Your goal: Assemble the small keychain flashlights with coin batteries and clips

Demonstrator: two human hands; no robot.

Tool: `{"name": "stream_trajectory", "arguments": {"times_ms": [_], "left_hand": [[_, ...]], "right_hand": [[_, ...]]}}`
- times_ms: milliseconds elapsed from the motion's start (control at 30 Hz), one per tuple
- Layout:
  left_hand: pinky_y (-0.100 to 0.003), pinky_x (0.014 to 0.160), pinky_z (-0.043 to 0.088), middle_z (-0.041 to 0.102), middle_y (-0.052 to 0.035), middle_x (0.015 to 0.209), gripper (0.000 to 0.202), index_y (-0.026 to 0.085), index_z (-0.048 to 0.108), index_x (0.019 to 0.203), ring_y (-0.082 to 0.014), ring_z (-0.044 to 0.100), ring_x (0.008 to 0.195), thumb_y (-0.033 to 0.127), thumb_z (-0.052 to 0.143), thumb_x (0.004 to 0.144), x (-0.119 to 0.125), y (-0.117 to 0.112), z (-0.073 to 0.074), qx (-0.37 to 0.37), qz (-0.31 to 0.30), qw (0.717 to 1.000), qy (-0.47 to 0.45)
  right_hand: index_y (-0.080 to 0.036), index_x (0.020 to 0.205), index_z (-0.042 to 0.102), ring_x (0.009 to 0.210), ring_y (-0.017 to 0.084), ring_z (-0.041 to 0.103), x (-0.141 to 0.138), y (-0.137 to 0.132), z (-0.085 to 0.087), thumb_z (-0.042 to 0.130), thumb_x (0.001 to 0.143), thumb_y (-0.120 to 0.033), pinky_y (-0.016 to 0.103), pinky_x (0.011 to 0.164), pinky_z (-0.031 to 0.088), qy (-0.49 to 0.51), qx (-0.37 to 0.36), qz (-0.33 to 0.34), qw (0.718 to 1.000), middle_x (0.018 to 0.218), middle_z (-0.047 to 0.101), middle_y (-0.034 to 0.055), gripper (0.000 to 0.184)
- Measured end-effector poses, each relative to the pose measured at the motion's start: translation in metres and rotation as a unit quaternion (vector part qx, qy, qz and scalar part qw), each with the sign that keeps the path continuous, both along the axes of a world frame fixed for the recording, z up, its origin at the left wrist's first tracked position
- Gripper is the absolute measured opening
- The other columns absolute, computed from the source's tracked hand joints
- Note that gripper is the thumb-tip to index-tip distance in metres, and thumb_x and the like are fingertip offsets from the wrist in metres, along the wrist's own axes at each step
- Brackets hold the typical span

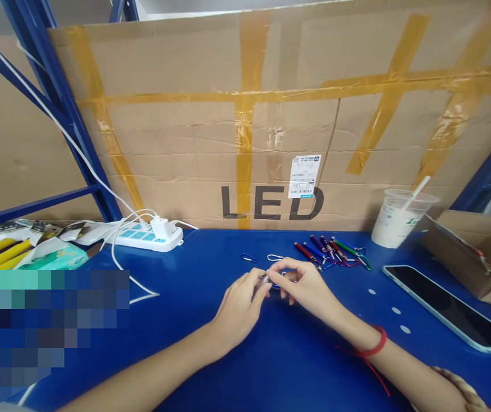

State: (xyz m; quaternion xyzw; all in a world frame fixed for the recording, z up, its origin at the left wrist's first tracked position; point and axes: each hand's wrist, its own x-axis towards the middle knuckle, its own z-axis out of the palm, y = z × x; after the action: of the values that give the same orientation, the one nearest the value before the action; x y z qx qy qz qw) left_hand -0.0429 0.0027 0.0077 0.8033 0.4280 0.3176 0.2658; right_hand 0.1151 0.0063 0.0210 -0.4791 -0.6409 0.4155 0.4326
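Above the blue table (177, 355), my two hands meet at the middle of the view. My left hand (241, 303) is closed round a small shiny metallic piece (262, 281), mostly covered by the fingers. Against its end, my right hand (303, 283) pinches with thumb and forefinger; what the pinch holds is too small to make out. A bit of blue shows between the hands. Just beyond them lie a blue carabiner (248, 258) and a silver carabiner (275, 258). Several slim coloured metal penlights (308, 254) with carabiners lie past my right hand.
A phone (451, 309) lies at the right, near an open cardboard box (477, 252) and a plastic cup with a straw (402, 220). A white power strip (146, 234) with cables and some packages (56, 254) are at the left. Taped cardboard (177, 149) stands behind.
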Motion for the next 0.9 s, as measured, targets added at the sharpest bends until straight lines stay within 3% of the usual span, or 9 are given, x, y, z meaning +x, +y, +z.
{"name": "stream_trajectory", "arguments": {"times_ms": [167, 533, 900], "left_hand": [[-0.026, 0.075, 0.043, 0.065, -0.0002, 0.089, 0.017, 0.023, 0.05, 0.096, -0.0171, 0.059, 0.088, 0.031, 0.036, 0.09, -0.0016, 0.0017, -0.003, -0.02, -0.021, 1.0, -0.01], [-0.02, 0.054, 0.039, 0.061, 0.0039, 0.074, 0.016, 0.024, 0.047, 0.097, -0.0139, 0.058, 0.065, 0.036, 0.045, 0.086, 0.0012, -0.0011, -0.0047, -0.047, -0.022, 0.997, -0.053], [-0.018, 0.052, 0.04, 0.055, 0.0063, 0.063, 0.016, 0.021, 0.049, 0.093, -0.0103, 0.053, 0.055, 0.028, 0.055, 0.079, 0.0025, 0.0037, -0.0093, -0.071, -0.035, 0.989, -0.125]], "right_hand": [[-0.015, 0.074, 0.063, 0.046, 0.006, 0.053, -0.0002, -0.0031, -0.0004, 0.062, 0.073, -0.044, 0.016, 0.034, 0.041, -0.037, 0.061, -0.003, 0.997, 0.079, 0.058, 0.0033, 0.029], [-0.018, 0.076, 0.068, 0.052, 0.01, 0.056, 0.0023, -0.0053, -0.0015, 0.062, 0.074, -0.042, 0.021, 0.042, 0.049, -0.072, 0.145, 0.0, 0.987, 0.084, 0.059, 0.0064, 0.025], [-0.018, 0.082, 0.069, 0.052, 0.008, 0.054, 0.0, -0.0048, 0.0004, 0.059, 0.078, -0.04, 0.021, 0.043, 0.046, -0.069, 0.137, 0.014, 0.988, 0.085, 0.057, 0.0059, 0.025]]}}
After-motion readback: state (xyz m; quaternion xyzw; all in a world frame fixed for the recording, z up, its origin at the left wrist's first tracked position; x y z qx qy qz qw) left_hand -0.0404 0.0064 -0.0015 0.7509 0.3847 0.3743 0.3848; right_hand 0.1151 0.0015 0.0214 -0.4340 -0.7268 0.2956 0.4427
